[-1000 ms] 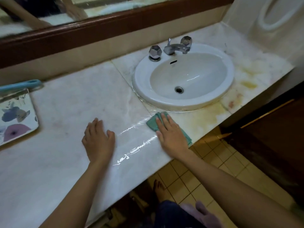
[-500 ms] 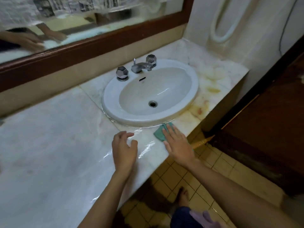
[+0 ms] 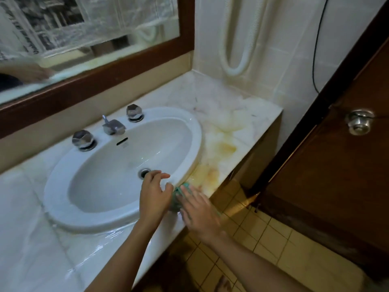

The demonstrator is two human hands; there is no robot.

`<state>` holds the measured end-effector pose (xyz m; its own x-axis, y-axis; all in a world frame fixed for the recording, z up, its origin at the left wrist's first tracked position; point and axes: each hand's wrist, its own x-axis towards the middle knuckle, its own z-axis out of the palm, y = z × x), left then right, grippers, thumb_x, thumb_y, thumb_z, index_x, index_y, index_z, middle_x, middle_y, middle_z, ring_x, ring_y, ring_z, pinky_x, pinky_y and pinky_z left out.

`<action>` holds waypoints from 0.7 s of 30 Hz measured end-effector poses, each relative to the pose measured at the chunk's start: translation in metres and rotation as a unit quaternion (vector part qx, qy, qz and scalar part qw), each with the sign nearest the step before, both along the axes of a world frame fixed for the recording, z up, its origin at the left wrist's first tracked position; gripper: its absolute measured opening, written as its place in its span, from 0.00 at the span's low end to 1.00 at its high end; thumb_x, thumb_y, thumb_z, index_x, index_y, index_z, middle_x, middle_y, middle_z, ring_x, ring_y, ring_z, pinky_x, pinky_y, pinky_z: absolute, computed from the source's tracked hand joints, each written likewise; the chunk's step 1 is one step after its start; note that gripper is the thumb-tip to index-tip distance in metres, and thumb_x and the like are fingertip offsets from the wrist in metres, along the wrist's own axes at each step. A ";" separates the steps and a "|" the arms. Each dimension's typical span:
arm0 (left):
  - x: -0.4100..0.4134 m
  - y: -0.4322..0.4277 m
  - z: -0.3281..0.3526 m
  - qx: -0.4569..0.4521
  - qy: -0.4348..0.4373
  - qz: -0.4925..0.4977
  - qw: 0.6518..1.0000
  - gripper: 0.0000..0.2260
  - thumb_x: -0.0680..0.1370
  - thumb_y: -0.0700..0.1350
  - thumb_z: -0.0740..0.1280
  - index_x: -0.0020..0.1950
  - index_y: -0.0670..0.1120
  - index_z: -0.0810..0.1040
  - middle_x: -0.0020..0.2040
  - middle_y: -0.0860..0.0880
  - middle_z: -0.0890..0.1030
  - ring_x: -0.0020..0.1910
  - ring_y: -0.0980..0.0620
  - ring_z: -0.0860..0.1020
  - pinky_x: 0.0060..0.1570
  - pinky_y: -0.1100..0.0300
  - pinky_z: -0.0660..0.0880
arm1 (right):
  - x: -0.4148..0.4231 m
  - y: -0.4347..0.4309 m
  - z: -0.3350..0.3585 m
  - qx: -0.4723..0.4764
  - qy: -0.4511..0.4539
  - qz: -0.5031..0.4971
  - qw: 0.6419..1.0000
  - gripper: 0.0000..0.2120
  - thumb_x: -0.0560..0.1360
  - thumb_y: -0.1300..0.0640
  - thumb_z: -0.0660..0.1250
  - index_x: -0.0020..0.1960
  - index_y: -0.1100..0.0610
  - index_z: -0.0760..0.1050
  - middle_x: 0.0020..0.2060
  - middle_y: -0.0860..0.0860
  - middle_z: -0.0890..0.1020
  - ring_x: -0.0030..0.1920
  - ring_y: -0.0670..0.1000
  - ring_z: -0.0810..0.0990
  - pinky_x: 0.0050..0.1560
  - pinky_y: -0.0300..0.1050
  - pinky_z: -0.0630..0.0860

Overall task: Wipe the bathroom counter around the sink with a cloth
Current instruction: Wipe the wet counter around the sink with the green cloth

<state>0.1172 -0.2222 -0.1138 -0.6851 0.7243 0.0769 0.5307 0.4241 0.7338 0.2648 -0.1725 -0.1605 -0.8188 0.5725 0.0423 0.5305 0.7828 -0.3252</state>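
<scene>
As my flat right hand (image 3: 199, 209) presses the cloth (image 3: 176, 204) onto the counter (image 3: 231, 127), my loose-fingered left hand (image 3: 154, 197) touches the sink (image 3: 105, 222).

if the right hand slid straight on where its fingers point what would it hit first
Probably the sink rim, just beyond the green cloth under the right hand; motion blur leaves that uncertain.

a wood-framed mirror (image 3: 90, 24) hangs above a chrome faucet (image 3: 113, 127) flanked by two faceted knobs (image 3: 83, 140). a white hose (image 3: 235, 68) loops on the tiled wall (image 3: 284, 49); beside it, a dark wooden door (image 3: 336, 175) with a metal doorknob (image 3: 360, 122) stands over yellow floor tiles (image 3: 263, 234).
</scene>
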 end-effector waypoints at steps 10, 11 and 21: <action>0.025 0.038 -0.011 -0.199 0.158 0.089 0.963 0.18 0.79 0.49 0.52 0.59 0.49 0.79 0.54 0.46 0.82 0.51 0.42 0.78 0.47 0.52 0.73 | 0.032 0.127 0.005 -0.022 -0.001 -0.016 1.000 0.24 0.82 0.50 0.48 0.78 0.51 0.54 0.77 0.47 0.52 0.78 0.50 0.46 0.75 0.49 0.46; 0.026 0.039 -0.011 -0.200 0.157 0.089 0.963 0.20 0.78 0.50 0.50 0.60 0.49 0.79 0.55 0.46 0.82 0.51 0.42 0.78 0.47 0.51 0.73 | 0.031 0.140 0.004 -0.013 -0.007 -0.012 1.000 0.25 0.82 0.49 0.47 0.78 0.51 0.55 0.78 0.47 0.52 0.78 0.50 0.47 0.75 0.50 0.48; 0.007 0.052 -0.013 -0.201 -0.059 0.218 0.953 0.14 0.68 0.55 0.56 0.42 0.55 0.79 0.42 0.52 0.81 0.42 0.47 0.77 0.40 0.56 0.71 | 0.019 0.171 0.004 -0.061 0.139 -0.058 0.987 0.20 0.79 0.54 0.52 0.64 0.59 0.76 0.64 0.56 0.78 0.66 0.56 0.74 0.61 0.49 0.71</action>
<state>0.1245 -0.1704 -0.1265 -0.9145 0.3231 -0.2435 0.1628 0.8449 0.5095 0.2840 -0.0012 -0.1562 -0.7136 0.6766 0.1817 0.4915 0.6684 -0.5583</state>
